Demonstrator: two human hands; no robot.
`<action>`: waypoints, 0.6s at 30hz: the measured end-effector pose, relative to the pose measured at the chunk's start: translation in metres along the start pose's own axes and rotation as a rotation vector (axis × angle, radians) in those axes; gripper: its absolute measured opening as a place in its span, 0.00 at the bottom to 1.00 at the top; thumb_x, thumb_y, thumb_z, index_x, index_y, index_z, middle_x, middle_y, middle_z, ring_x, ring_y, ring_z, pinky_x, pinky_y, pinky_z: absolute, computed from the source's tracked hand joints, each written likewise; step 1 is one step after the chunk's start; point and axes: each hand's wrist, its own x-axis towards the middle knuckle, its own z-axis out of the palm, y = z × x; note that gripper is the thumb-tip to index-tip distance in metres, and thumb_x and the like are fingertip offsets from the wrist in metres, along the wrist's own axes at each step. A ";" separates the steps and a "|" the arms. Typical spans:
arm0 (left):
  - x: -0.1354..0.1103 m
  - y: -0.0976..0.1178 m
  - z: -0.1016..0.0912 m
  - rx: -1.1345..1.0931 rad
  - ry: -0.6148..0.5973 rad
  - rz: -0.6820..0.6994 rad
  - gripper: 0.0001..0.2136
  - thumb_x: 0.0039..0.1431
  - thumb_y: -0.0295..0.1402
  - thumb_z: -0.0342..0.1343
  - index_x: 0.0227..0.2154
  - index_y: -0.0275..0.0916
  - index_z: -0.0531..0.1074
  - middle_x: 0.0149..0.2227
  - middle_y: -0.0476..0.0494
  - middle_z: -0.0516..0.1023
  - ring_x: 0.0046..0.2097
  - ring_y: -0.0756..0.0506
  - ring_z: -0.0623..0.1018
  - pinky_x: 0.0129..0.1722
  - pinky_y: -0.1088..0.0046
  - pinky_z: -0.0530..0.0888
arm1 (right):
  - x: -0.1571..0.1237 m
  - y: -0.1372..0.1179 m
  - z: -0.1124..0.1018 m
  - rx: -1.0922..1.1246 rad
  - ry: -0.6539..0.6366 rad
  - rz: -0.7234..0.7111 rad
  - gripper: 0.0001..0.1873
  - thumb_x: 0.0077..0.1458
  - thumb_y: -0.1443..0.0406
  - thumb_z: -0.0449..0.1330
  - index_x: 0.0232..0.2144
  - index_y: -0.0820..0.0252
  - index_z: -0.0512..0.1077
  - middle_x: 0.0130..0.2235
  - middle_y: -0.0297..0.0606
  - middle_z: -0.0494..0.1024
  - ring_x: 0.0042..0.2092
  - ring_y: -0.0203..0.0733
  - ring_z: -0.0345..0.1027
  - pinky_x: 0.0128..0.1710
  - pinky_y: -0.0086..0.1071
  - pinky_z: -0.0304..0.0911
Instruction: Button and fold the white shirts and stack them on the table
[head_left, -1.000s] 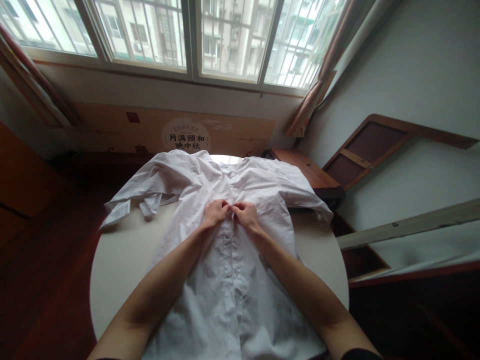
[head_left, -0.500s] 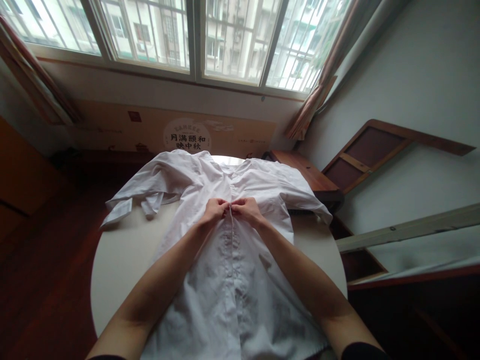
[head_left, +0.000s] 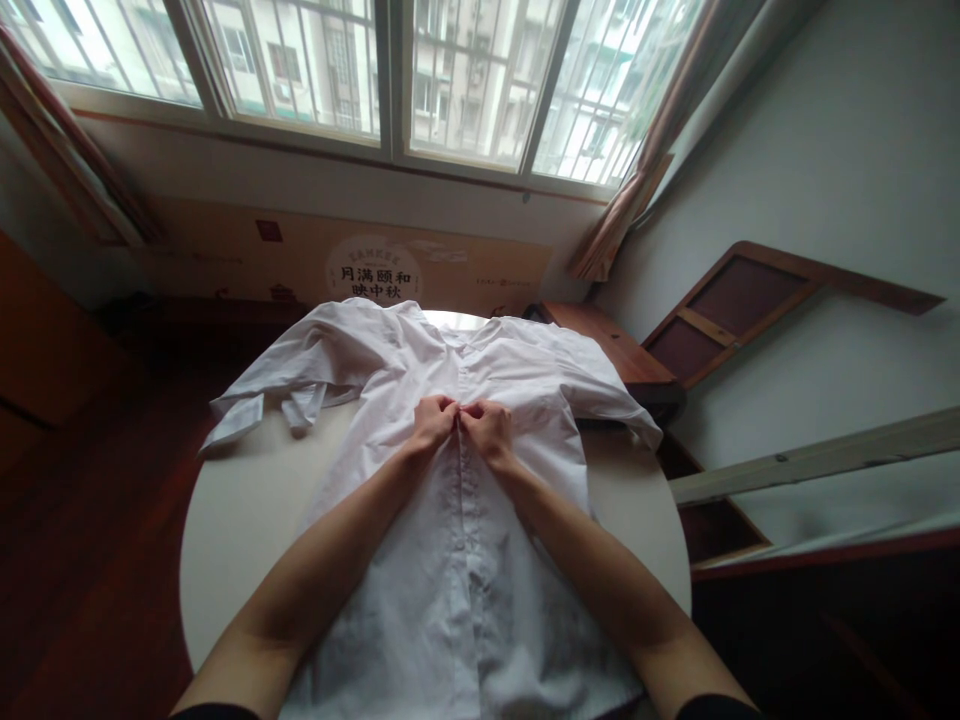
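A white button-up shirt (head_left: 420, 560) lies spread front-up on a round pale table (head_left: 240, 510), collar toward the window. My left hand (head_left: 433, 423) and my right hand (head_left: 489, 431) meet at the shirt's front placket, at chest height. Both have their fingers curled and pinching the two fabric edges together. The fingertips touch each other. Buttons run down the placket below my hands. One sleeve (head_left: 259, 400) lies folded off to the left.
A printed cardboard panel (head_left: 352, 265) leans under a barred window (head_left: 375, 70). A wooden desk (head_left: 611, 350) stands right of the table, with wooden frames (head_left: 750, 310) against the wall. Dark red floor (head_left: 90, 520) lies to the left.
My hands have stayed at the same spot on the placket, with only small finger movements. The shirt has barely shifted.
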 end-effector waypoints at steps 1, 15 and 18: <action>-0.001 0.001 0.000 0.038 0.011 0.029 0.05 0.51 0.29 0.55 0.23 0.34 0.73 0.24 0.46 0.75 0.28 0.50 0.73 0.28 0.77 0.67 | 0.002 0.001 0.001 0.097 -0.012 0.049 0.06 0.46 0.65 0.61 0.25 0.61 0.76 0.28 0.38 0.79 0.31 0.40 0.72 0.35 0.30 0.64; -0.003 0.000 0.002 0.044 0.058 0.252 0.04 0.48 0.23 0.52 0.26 0.38 0.66 0.26 0.52 0.70 0.29 0.51 0.70 0.31 0.77 0.66 | 0.010 -0.018 -0.019 -0.307 -0.116 -0.134 0.06 0.53 0.69 0.55 0.30 0.62 0.73 0.34 0.42 0.78 0.38 0.43 0.71 0.39 0.31 0.61; -0.003 -0.002 0.003 0.031 0.106 0.272 0.06 0.48 0.25 0.54 0.25 0.39 0.62 0.24 0.54 0.65 0.27 0.52 0.68 0.29 0.78 0.64 | 0.003 -0.022 -0.018 -0.407 -0.120 -0.202 0.09 0.57 0.68 0.52 0.33 0.63 0.73 0.38 0.46 0.77 0.39 0.42 0.70 0.40 0.31 0.60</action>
